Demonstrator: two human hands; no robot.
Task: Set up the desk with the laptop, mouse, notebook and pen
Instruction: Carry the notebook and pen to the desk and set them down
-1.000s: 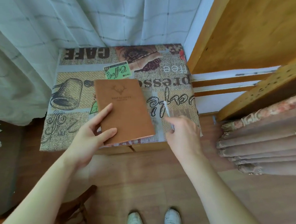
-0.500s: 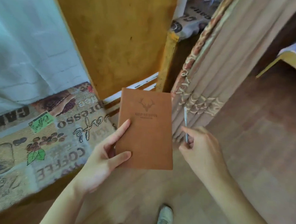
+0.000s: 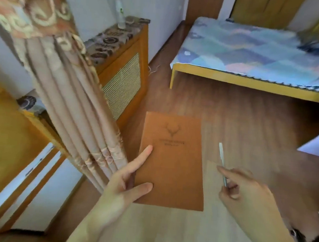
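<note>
A brown notebook [image 3: 173, 159] with a deer-head emblem on its cover is held flat in the air above the wooden floor. My left hand [image 3: 124, 186] grips its lower left edge, thumb on the cover. To the right of the notebook, my right hand [image 3: 244, 191] pinches a slim white pen [image 3: 221, 158] that points up and away. No laptop, mouse or desk is in view.
A bunched beige curtain [image 3: 75, 104] hangs close on the left. Behind it stands a wooden radiator cabinet [image 3: 125, 81] with a patterned cloth and a bottle [image 3: 119, 11] on top. A low bed [image 3: 252, 57] with a blue patterned cover fills the upper right. A white corner [image 3: 318, 143] shows at the right edge.
The view has swung right, away from the coffee-print table, toward the room with the bed. Both hands carry the notebook and pen along, lifted off that table.
</note>
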